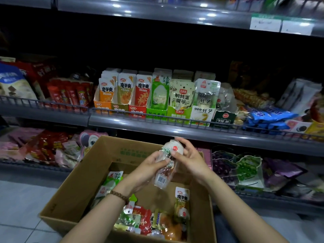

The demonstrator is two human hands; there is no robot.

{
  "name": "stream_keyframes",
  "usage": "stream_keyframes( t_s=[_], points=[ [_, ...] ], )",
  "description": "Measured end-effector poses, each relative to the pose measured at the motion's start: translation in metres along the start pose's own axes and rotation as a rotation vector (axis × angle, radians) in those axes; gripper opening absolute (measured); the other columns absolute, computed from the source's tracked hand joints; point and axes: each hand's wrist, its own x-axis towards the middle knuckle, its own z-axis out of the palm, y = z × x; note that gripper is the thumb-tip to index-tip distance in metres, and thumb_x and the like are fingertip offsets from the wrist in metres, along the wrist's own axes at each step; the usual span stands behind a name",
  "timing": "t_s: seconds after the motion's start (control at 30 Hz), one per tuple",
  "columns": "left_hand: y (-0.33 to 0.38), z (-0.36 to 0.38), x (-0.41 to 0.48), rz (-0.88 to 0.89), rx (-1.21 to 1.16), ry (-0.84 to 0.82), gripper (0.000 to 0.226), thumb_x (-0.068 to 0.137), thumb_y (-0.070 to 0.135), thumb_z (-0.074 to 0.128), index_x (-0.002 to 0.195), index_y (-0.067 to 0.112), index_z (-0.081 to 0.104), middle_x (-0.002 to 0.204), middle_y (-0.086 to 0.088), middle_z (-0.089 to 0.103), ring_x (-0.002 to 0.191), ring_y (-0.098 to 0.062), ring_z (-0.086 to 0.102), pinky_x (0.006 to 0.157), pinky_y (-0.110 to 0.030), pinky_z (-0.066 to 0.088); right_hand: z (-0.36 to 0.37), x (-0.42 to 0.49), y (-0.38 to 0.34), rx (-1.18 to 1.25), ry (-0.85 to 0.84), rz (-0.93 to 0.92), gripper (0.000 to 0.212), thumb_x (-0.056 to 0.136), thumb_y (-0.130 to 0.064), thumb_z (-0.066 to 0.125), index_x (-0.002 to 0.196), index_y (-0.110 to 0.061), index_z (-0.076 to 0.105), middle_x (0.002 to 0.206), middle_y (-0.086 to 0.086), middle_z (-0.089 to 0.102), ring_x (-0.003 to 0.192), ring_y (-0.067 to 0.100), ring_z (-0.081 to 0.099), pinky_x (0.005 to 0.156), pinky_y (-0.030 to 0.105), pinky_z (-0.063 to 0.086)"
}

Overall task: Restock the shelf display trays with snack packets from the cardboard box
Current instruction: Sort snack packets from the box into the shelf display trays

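Observation:
Both hands hold a small stack of clear snack packets [166, 165] with a red dot on top, above the open cardboard box [73, 186]. My left hand [149, 170] grips the stack from the left side and underneath. My right hand [189, 159] pinches its upper right edge. Several loose packets [150, 220] lie on the box floor, orange, red and green. On the middle shelf stands a row of display trays [154, 111] filled with upright packets; the dark green tray [225, 118] at the right end holds clear packets like the ones in my hands.
A grey shelf rail [175, 130] with a low wire fence runs in front of the trays. Blue packets [270, 118] lie right of them, red packs [70, 93] to the left. The lower shelf holds grape bags [245, 167] and red bags [45, 146]. Tiled floor [22, 207] spreads at left.

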Motion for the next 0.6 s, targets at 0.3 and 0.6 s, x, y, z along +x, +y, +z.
stream_keyframes(
  t_s=[0.3,0.6],
  points=[
    [0.020,0.047,0.045,0.043,0.293,-0.191,0.029,0.091,0.008,0.056,0.118,0.007,0.047,0.106,-0.013,0.069,0.085,-0.018,0.070,0.075,-0.032,0.056,-0.067,-0.005,-0.030,-0.120,0.144,-0.099,0.043,0.081,-0.008,0.070,0.121,-0.015,0.056,0.110,0.006,0.068,0.096,0.017,0.067,0.081,0.023,0.055],
    [0.066,0.111,0.115,0.143,0.528,-0.215,0.031,0.092,0.014,0.057,0.118,0.006,0.042,0.110,-0.014,0.064,0.093,-0.023,0.066,0.088,-0.047,0.053,-0.154,0.014,-0.092,-0.194,0.053,-0.073,0.061,0.079,0.002,0.069,0.131,-0.019,0.046,0.106,0.011,0.066,0.086,0.015,0.067,0.069,0.028,0.058]
  ],
)
